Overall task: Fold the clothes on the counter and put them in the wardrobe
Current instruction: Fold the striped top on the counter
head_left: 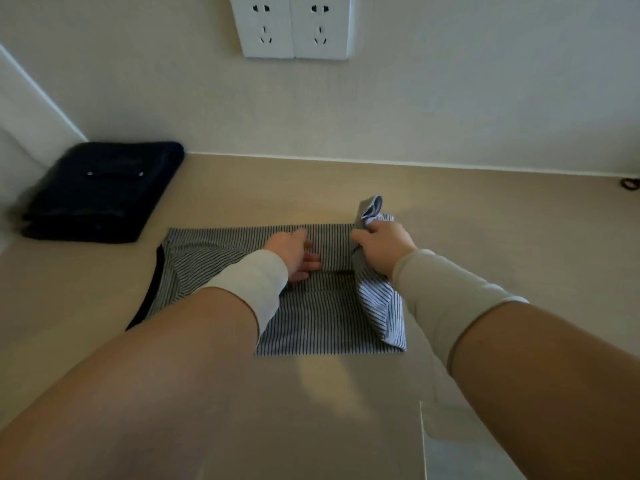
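Two hands work on one striped garment (311,306) lying mid-worktop (485,216). Straight fingers (310,263) of the left hand (291,252) lie side by side, pressed flat on the cloth near its middle. Curled fingers (362,239) of the right hand (381,245) pinch the garment's right edge, which stands lifted off the surface, its pale inner side showing. Both wrists wear pale sleeves, one on each arm. Outward to the left, one dark folded garment (100,192) sits in the corner against the wall, well apart from the striped one. Two white wall sockets (294,27) hang side by side above. One small dark ring (629,183) lies at the far right edge.
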### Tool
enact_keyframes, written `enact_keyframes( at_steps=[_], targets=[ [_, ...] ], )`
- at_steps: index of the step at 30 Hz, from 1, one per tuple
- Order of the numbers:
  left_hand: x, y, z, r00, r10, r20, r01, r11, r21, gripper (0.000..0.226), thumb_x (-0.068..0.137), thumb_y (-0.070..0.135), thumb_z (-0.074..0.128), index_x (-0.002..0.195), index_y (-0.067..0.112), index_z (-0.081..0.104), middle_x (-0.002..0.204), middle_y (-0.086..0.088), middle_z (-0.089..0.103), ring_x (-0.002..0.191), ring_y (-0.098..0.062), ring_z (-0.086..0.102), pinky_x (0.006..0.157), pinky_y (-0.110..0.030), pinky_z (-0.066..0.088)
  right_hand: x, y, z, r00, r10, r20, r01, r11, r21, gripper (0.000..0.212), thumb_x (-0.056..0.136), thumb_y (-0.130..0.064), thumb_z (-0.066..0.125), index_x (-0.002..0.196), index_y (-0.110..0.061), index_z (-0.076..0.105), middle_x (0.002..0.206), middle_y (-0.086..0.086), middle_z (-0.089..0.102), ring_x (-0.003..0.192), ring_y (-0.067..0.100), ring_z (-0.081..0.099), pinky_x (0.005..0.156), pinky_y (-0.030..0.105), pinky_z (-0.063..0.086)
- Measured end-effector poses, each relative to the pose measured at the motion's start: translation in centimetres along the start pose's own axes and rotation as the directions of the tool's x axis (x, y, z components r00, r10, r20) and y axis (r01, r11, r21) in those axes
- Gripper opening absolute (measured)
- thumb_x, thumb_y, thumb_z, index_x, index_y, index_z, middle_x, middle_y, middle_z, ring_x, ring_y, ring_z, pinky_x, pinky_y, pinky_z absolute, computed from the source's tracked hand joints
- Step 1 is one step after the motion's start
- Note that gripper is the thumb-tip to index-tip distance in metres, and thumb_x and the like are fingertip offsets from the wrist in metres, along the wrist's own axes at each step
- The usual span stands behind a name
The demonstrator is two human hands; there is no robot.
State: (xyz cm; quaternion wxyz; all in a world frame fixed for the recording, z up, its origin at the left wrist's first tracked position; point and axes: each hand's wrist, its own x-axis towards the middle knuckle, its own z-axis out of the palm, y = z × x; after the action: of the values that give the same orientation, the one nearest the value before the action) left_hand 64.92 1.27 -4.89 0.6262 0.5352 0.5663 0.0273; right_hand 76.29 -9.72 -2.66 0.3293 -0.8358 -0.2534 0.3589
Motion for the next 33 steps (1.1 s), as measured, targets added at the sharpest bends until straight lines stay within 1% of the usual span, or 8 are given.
enact_keyframes(
  at_steps=[3, 10, 14, 19, 22, 24, 29, 33],
  targets=[
    [0.6, -1.4, -1.8, 0.998, -0.04, 0.046, 0.04, 0.999, 0.009, 0.049, 0.1, 0.05, 0.035, 0.102, 0.007, 0.058, 0.091, -0.009, 0.065, 0.087, -0.025, 0.063, 0.087, -0.039, 0.051, -0.5, -0.8, 3.3, 0.973, 0.122, 0.197, -0.146, 0.983, 0.109, 0.026, 0.099, -0.03, 0.05, 0.113, -0.009, 0.058, 0.085, 0.015, 0.069, 0.057, 0.021, 0.057, 0.053, 0.031, 0.048],
    [1.3, -3.0, -1.0, 0.971, 0.217, 0.101, -0.225, 0.679, 0.699, 0.049, 0.094, 0.057, 0.047, 0.081, 0.01, 0.054, 0.068, -0.004, 0.049, 0.06, -0.022, 0.049, 0.056, -0.028, 0.04, -0.8, 3.6, 2.8, 0.974, 0.151, -0.172, -0.189, 0.955, -0.231, 0.027, 0.093, -0.011, 0.045, 0.106, -0.006, 0.068, 0.096, 0.011, 0.07, 0.085, 0.027, 0.065, 0.075, 0.037, 0.057],
    [0.9, -3.8, -0.4, 0.877, 0.477, 0.057, -0.39, 0.638, 0.663, 0.029, 0.095, 0.033, 0.05, 0.101, 0.005, 0.055, 0.078, -0.008, 0.055, 0.062, -0.02, 0.05, 0.051, -0.029, 0.036, -1.1, 4.2, 3.6, 0.974, 0.106, -0.202, -0.172, 0.922, -0.347, 0.033, 0.094, -0.015, 0.048, 0.126, -0.018, 0.057, 0.098, 0.005, 0.06, 0.08, 0.022, 0.056, 0.068, 0.028, 0.045],
    [0.6, -4.0, -1.1, 0.857, 0.509, -0.082, -0.211, 0.491, 0.845, 0.039, 0.091, 0.033, 0.055, 0.12, 0.013, 0.04, 0.119, -0.008, 0.049, 0.101, -0.027, 0.054, 0.073, -0.036, 0.046, -1.4, 4.2, 4.7, 0.946, -0.069, -0.316, -0.108, 0.853, -0.51, 0.035, 0.093, -0.014, 0.045, 0.127, -0.016, 0.054, 0.123, 0.008, 0.054, 0.105, 0.026, 0.049, 0.085, 0.036, 0.046],
    [1.5, -4.1, -0.3, 0.715, 0.686, 0.134, -0.386, 0.228, 0.894, 0.049, 0.094, 0.028, 0.046, 0.14, 0.018, 0.033, 0.152, -0.005, 0.024, 0.138, -0.028, 0.024, 0.109, -0.048, 0.029, -1.0, 4.2, 5.0, 0.94, -0.242, -0.239, 0.06, 0.81, -0.584, 0.049, 0.093, -0.016, 0.045, 0.142, -0.019, 0.042, 0.147, 0.003, 0.038, 0.135, 0.026, 0.03, 0.108, 0.041, 0.034],
    [2.3, -4.5, 0.5, 0.776, 0.56, 0.291, -0.441, 0.151, 0.885, 0.057, 0.1, 0.04, 0.035, 0.152, 0.025, 0.017, 0.162, 0.004, 0.003, 0.148, -0.022, -0.001, 0.117, -0.054, 0.008, -0.4, 4.7, 5.0, 0.971, -0.224, -0.088, 0.118, 0.759, -0.64, 0.054, 0.097, -0.026, 0.04, 0.15, -0.022, 0.028, 0.16, -0.003, 0.019, 0.149, 0.025, 0.008, 0.118, 0.05, 0.019],
    [4.1, -5.0, 0.7, 0.86, 0.386, 0.334, -0.42, 0.164, 0.892, 0.062, 0.1, 0.053, 0.021, 0.154, 0.031, 0.0, 0.161, 0.009, -0.014, 0.147, -0.018, -0.018, 0.116, -0.056, -0.004, 1.8, 6.0, 4.2, 0.98, -0.195, -0.037, 0.119, 0.728, -0.675, 0.051, 0.101, -0.038, 0.03, 0.15, -0.024, 0.027, 0.161, -0.003, 0.016, 0.15, 0.025, 0.001, 0.119, 0.057, 0.01],
    [5.1, -2.2, -0.5, 0.807, 0.59, -0.001, -0.383, 0.525, 0.76, 0.048, 0.1, 0.033, 0.042, 0.146, 0.024, 0.034, 0.152, -0.002, 0.033, 0.142, -0.025, 0.023, 0.112, -0.042, 0.027, 3.7, 4.7, 3.5, 0.939, -0.311, -0.147, 0.168, 0.788, -0.593, 0.045, 0.102, -0.025, 0.033, 0.146, -0.019, 0.038, 0.156, -0.001, 0.031, 0.149, 0.024, 0.012, 0.119, 0.047, 0.019]
  ],
)
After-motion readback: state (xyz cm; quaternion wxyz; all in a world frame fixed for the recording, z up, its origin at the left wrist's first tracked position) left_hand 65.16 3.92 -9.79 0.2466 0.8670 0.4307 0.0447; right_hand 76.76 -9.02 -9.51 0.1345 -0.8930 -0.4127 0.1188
